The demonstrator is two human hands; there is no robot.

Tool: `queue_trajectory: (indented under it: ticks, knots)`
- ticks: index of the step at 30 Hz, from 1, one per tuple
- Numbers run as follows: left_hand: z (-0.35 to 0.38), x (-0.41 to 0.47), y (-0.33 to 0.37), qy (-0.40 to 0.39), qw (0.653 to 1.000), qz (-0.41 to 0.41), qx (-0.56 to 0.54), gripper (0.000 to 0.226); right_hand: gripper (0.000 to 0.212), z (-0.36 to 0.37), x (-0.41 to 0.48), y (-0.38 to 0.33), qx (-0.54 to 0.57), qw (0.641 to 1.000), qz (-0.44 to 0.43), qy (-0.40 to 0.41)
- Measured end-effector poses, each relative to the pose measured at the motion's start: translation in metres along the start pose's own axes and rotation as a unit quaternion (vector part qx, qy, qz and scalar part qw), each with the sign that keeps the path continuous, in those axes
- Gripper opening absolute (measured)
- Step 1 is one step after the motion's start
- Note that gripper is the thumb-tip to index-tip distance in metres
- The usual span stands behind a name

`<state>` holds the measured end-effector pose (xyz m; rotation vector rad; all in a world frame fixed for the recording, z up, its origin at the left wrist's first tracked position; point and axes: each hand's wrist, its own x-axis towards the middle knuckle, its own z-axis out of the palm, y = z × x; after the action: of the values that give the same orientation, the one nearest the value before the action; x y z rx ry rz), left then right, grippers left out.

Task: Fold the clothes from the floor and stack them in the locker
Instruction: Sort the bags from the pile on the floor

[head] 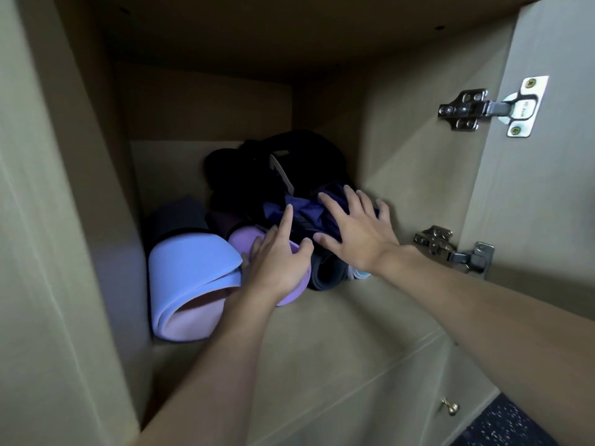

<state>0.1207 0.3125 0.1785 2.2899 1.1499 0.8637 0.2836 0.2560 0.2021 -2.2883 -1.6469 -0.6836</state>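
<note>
Toward the right side of the locker shelf [354, 333], your right hand [354, 233] presses the navy garment [302, 210], fingers spread flat. Your left hand [277, 262], fingers loosely spread, touches its left edge. Perched on rolled mats [325, 272], it could slide forward when released.

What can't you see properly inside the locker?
1. Head view: dark clothes pile at the back, too shadowy to count pieces.
2. Head view: blue garment, partly covered by the right hand.
3. Head view: purple mat, mostly behind the left hand.
4. Head view: white label, too small to read.
</note>
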Motion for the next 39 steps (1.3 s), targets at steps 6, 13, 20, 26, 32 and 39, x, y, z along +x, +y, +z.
queue_trajectory:
  ticks: [6,13,20,26,32,39]
  knots:
    - [-0.008,-0.037,0.006,-0.004,1.000,0.005,0.007,0.067,0.063,-0.022,-0.081,0.004,0.012,0.999,-0.009,0.045]
    - [0.025,-0.149,0.056,-0.095,0.988,0.123,0.000,0.045,0.055,-0.032,-0.233,0.015,0.047,0.998,0.000,-0.033]
    - [0.110,-0.293,0.035,-0.299,0.950,0.091,0.008,0.046,0.054,-0.014,-0.403,0.050,0.098,0.970,0.114,-0.193]
    - [0.188,-0.399,-0.029,-0.371,0.926,0.014,0.064,0.066,0.056,0.022,-0.529,0.063,0.164,0.904,0.268,-0.289]
    - [0.205,-0.441,-0.046,-0.367,0.921,0.042,0.125,0.084,0.064,0.071,-0.617,0.034,0.332,0.781,0.391,-0.356]
    - [0.195,-0.442,-0.060,-0.308,0.944,0.087,0.073,0.052,0.090,0.084,-0.627,0.001,0.515,0.654,0.489,-0.261]
